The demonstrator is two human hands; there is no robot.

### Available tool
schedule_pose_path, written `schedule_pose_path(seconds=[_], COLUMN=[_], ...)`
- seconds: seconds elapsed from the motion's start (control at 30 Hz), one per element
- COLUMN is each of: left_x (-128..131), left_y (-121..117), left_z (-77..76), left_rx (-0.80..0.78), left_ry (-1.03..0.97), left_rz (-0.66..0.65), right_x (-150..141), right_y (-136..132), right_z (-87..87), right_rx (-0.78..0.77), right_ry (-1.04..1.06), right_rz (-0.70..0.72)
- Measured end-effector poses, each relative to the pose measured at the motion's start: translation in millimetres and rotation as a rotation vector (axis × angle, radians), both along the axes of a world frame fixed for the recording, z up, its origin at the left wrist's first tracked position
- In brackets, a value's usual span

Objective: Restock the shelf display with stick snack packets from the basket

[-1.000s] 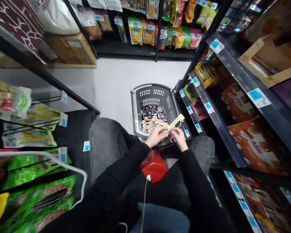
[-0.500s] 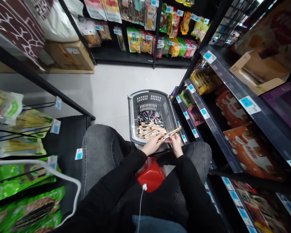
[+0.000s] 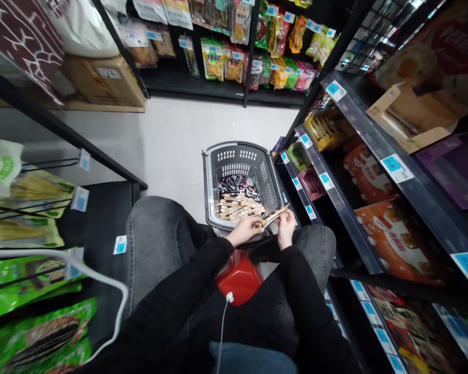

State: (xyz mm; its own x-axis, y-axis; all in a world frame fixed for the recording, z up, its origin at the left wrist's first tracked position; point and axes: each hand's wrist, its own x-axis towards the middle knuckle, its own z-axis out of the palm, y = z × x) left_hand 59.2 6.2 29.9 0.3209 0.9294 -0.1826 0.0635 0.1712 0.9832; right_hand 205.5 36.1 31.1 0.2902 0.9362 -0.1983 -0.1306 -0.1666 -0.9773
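My left hand (image 3: pixel 245 231) is closed around the near end of a slim tan snack packet (image 3: pixel 273 215). The packet is long and narrow and slants up to the right over the basket's near right corner. My right hand (image 3: pixel 286 228) has its fingers closed on the packet's right part. Whether the hands hold one packet or a few together I cannot make out. Just beyond them stands a grey shopping basket (image 3: pixel 207 192) with slotted walls. Inside it lie many loose tan packets (image 3: pixel 237 206) and, behind these, dark packets (image 3: pixel 234 183) with pink marks.
Shelves with price tags (image 3: pixel 395 167) rise close on my right, with orange boxes (image 3: pixel 384 234). Hanging green snack bags (image 3: pixel 35 332) are at my left. A red object (image 3: pixel 239 278) sits between my knees, near a white cable (image 3: pixel 223 332). A cardboard box (image 3: pixel 101 83) stands far left.
The view has shifted slightly, so the surroundings sit a little further left. My right fingers have moved up along the packet, near its far end. Both hands stay over the basket's near edge.
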Motion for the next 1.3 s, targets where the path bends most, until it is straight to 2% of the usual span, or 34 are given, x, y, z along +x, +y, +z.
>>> schedule_pose_path(seconds=[0.13, 0.27, 0.33, 0.43, 0.5, 0.6, 0.77, 1.0, 1.13, 1.3], left_x=[4.3, 5.3, 3.9, -1.3, -6.3, -12.4, -14.8, -16.3, -21.3, -25.7], left_y=[-5.1, -9.1, -7.3, -0.3, 4.4, 7.8, 8.5, 10.6, 11.8, 11.6], left_z=[-3.8, -3.9, -0.9, 6.0, 10.0, 12.8, 11.7, 7.3, 5.2, 10.0], left_rx=[-0.107, -0.091, -0.091, -0.116, -0.161, -0.211, -0.219, -0.168, -0.074, 0.012], left_ry=[-0.083, -0.018, -0.056, -0.223, -0.280, -0.256, -0.208, -0.147, -0.004, 0.205], left_rz=[-0.159, -0.276, -0.175, 0.144, 0.263, 0.291, 0.389, 0.583, 0.659, 0.722], right_x=[0.8, -4.1, -7.3, -11.1, -13.5, -18.0, -29.9, -36.8, -34.2, -34.0], right_y=[-1.6, -6.9, -10.0, -15.0, -18.8, -23.9, -28.6, -31.3, -31.9, -30.7], right_z=[4.6, 7.7, 7.9, 8.0, 8.4, 9.7, 14.8, 14.5, 9.6, 8.9], right_rx=[0.010, 0.072, 0.083, 0.105, 0.146, 0.216, 0.227, 0.281, 0.211, 0.079], right_ry=[-0.221, -0.365, -0.402, -0.474, -0.582, -0.818, -1.090, -1.210, -1.269, -1.338], right_rz=[-0.053, 0.078, 0.188, 0.385, 0.513, 0.620, 0.694, 0.762, 0.837, 0.857])
